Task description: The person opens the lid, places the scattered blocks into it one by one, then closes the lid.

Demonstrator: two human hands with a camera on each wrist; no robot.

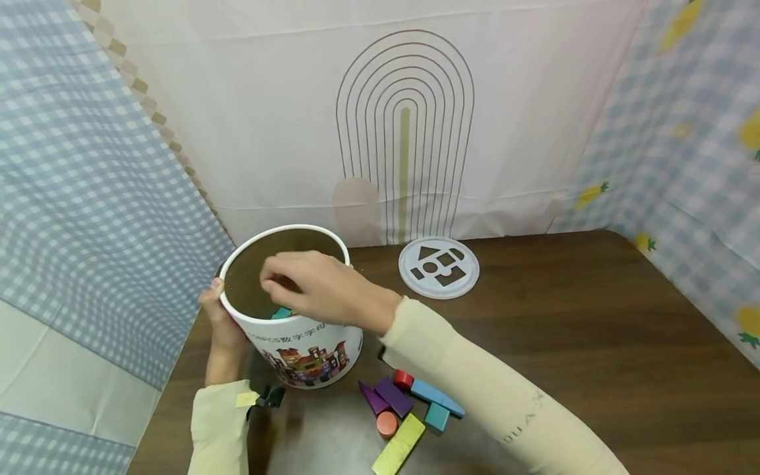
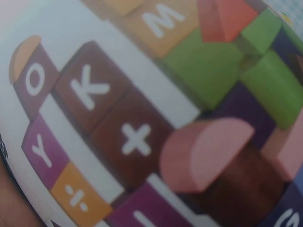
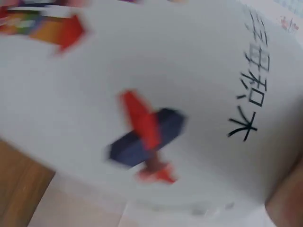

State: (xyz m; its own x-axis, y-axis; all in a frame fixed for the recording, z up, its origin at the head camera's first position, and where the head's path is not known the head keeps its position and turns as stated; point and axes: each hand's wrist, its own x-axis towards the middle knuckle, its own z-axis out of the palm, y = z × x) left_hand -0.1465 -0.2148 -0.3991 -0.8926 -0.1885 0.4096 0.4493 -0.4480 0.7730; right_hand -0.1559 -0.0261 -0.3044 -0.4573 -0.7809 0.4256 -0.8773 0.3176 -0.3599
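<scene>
A white bucket (image 1: 309, 349) with printed block pictures and lettering stands on the table, tilted slightly. My left hand (image 1: 227, 326) grips its rim at the left side. Over the bucket's mouth is my right hand (image 1: 323, 284), fingers bent, with no object visible in them; the fingertips are partly hidden. A teal block (image 1: 282, 313) shows inside the bucket below that hand. The bucket's printed wall (image 2: 189, 90) fills the left wrist view. In the right wrist view the white wall (image 3: 199, 156) carries a blurred red and blue plane picture.
In front of the bucket lie several loose blocks: a purple block (image 1: 394, 396), a red cylinder (image 1: 402, 379), an orange cylinder (image 1: 386, 424), a long blue block (image 1: 437, 397), a teal block (image 1: 437, 417) and a yellow block (image 1: 400, 445). A white lid with shaped holes (image 1: 410, 256) rests near the back.
</scene>
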